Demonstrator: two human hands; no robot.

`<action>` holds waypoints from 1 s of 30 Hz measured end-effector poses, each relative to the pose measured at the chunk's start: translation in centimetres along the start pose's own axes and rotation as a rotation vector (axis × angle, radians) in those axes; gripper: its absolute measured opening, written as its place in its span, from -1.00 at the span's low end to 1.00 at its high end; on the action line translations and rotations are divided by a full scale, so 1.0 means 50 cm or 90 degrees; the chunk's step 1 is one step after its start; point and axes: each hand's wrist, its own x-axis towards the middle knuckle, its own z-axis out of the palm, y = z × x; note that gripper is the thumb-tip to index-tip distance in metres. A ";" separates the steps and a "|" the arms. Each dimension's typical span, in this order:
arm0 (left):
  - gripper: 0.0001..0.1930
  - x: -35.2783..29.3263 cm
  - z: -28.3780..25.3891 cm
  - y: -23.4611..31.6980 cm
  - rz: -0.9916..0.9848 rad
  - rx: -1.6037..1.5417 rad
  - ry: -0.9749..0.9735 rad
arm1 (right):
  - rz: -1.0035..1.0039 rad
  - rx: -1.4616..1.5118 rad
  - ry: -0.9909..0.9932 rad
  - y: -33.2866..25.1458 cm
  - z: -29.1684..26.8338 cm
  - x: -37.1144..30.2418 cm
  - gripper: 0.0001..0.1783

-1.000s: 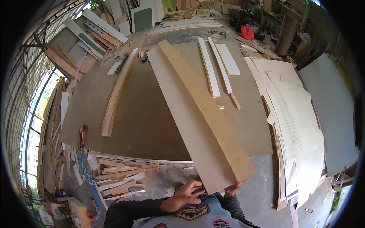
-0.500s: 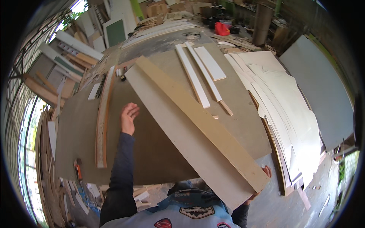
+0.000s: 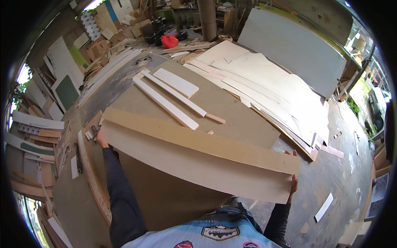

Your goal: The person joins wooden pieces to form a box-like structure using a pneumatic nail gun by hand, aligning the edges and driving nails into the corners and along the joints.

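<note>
I hold a long L-shaped wooden piece (image 3: 194, 144), made of two boards joined lengthwise, in front of me over the worktable (image 3: 157, 202). Its upper board is tan and the lower one is pale white. My left hand (image 3: 102, 138) grips the left end, with most of its fingers hidden by the board. At the right end, my right hand (image 3: 294, 186) is wrapped round the edge, and some fingertips show above it. A long narrow strip (image 3: 92, 173) with an orange-brown edge lies on the table beside my left arm.
Several white boards (image 3: 175, 82) lie on the table's far part. White sheets (image 3: 273, 91) are stacked on the right, with a large grey panel (image 3: 293, 49) leaning behind them. A white offcut (image 3: 324, 207) lies on the floor. Small tools (image 3: 93, 131) are near my left hand.
My left hand has gone from open in the air to gripping the L-shaped piece's far end. The piece has swung to lie more crosswise in front of me, and my view has turned right.
</note>
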 end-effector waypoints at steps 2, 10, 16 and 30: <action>-0.72 -0.076 0.060 -0.019 0.048 -0.014 0.118 | 0.006 -0.001 0.000 -0.017 -0.009 0.029 -0.03; -0.47 -0.563 -0.084 0.436 -0.334 -0.465 0.208 | 0.122 0.131 -0.090 -0.035 -0.038 0.190 0.01; -0.50 -0.869 -0.278 0.527 -0.245 -0.283 0.475 | 0.249 0.272 -0.251 -0.008 0.064 0.338 0.04; -0.48 -1.177 -0.426 0.566 0.061 0.885 0.394 | 0.496 0.436 -0.556 0.107 0.278 0.481 0.12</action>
